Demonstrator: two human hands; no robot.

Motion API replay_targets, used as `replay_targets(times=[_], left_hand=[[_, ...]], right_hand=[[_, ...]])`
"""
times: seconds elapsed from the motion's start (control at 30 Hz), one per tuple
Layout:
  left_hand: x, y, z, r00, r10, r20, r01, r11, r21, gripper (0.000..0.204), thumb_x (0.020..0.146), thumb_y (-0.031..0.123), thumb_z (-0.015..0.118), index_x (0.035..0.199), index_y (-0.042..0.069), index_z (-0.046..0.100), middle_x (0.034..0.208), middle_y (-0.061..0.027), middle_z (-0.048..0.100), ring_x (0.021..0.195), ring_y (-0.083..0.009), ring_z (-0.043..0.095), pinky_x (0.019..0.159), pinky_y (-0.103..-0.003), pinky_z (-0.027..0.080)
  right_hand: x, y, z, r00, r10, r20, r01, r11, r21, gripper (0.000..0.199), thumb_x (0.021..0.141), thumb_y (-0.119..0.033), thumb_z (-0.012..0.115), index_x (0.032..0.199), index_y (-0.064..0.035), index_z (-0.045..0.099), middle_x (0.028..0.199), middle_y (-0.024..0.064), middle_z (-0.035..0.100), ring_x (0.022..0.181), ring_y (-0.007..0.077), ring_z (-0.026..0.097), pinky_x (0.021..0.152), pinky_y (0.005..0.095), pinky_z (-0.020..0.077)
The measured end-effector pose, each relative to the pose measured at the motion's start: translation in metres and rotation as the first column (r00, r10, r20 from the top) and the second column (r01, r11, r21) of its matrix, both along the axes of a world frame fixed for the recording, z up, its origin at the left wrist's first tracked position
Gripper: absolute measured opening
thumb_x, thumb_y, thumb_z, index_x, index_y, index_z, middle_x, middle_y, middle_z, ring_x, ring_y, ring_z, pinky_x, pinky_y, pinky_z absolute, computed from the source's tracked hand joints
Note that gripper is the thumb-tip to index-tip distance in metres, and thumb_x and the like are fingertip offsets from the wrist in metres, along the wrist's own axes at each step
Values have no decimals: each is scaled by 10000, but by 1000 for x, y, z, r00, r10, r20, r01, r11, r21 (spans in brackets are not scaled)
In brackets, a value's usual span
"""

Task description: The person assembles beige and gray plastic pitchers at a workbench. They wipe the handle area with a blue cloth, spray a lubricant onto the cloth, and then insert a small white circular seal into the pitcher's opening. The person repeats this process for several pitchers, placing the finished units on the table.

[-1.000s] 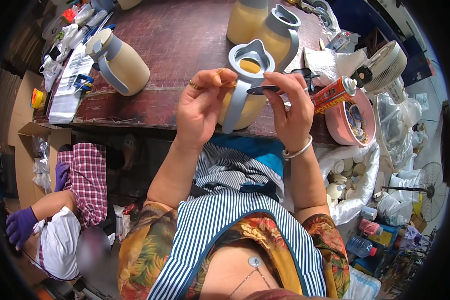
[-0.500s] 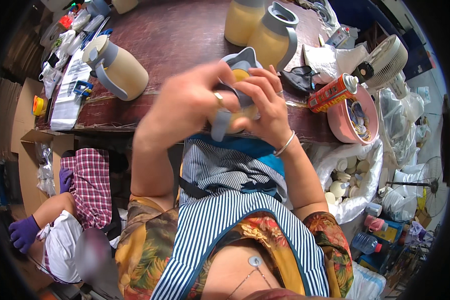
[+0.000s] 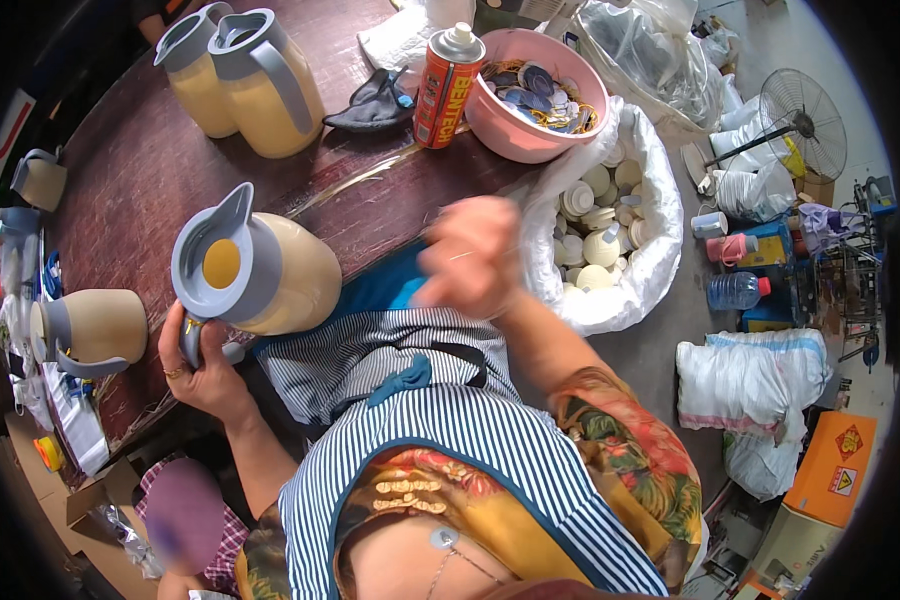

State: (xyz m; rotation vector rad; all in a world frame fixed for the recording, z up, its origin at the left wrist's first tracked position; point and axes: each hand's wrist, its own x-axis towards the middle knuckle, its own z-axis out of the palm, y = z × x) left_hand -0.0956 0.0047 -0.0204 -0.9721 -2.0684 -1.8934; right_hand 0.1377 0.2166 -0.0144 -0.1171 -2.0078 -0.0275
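At the table's near edge stands a cream jug [image 3: 305, 270] with a grey collar and spout, its open mouth showing yellow inside. My left hand [image 3: 205, 360] is closed round the jug's grey handle. Out to the right, away from the jug, my right hand [image 3: 470, 258] is smeared by motion, so its fingers cannot be made out. It is nearest to a white sack [image 3: 655, 240] holding several round cream lid-like pieces [image 3: 602, 245].
Another cream jug [image 3: 110, 325] is at the left; a pair of jugs [image 3: 280, 110] stands farther back. A dark pouch-like thing [image 3: 370, 105], a red spray can [image 3: 445, 95] and a pink bowl [image 3: 520, 145] of discs line the right edge. A floor fan [image 3: 795, 125] is beyond.
My view has swung to the right. Both hands were together on the jug's top; now the left grips the handle and the right has moved off toward the sack.
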Motion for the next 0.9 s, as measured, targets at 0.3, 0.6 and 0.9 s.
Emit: replay_targets(times=[0.3, 0.6, 0.9], left_hand=[[1, 15, -5, 999, 7, -39, -1, 986, 164, 310, 901, 8, 658, 1204, 24, 593, 986, -36, 601, 757, -87, 551, 718, -246, 516], [10, -19, -3, 999, 39, -10, -38, 995, 87, 281, 805, 42, 758, 1054, 20, 629, 985, -97, 674, 880, -170, 640, 806, -305, 518], [50, -6, 58, 824, -410, -392, 388, 911, -137, 360, 687, 47, 850, 989, 34, 655, 777, -92, 688, 578, -172, 604, 514, -269, 444]], right_hand=[[266, 90, -160, -416, 212, 884, 896, 263, 358, 710, 747, -486, 753, 1361, -193, 549, 1441, 159, 484, 1291, 343, 511, 987, 432, 485], [207, 109, -21, 575, -514, 636, 816, 413, -404, 317, 821, -178, 741, 1060, -83, 554, 951, 85, 625, 776, 252, 618, 683, 384, 498], [-9, -29, 97, 869, 352, 348, 48, 640, -767, 443, 957, -335, 625, 1292, -56, 546, 1119, 142, 600, 961, 229, 605, 828, 340, 493]])
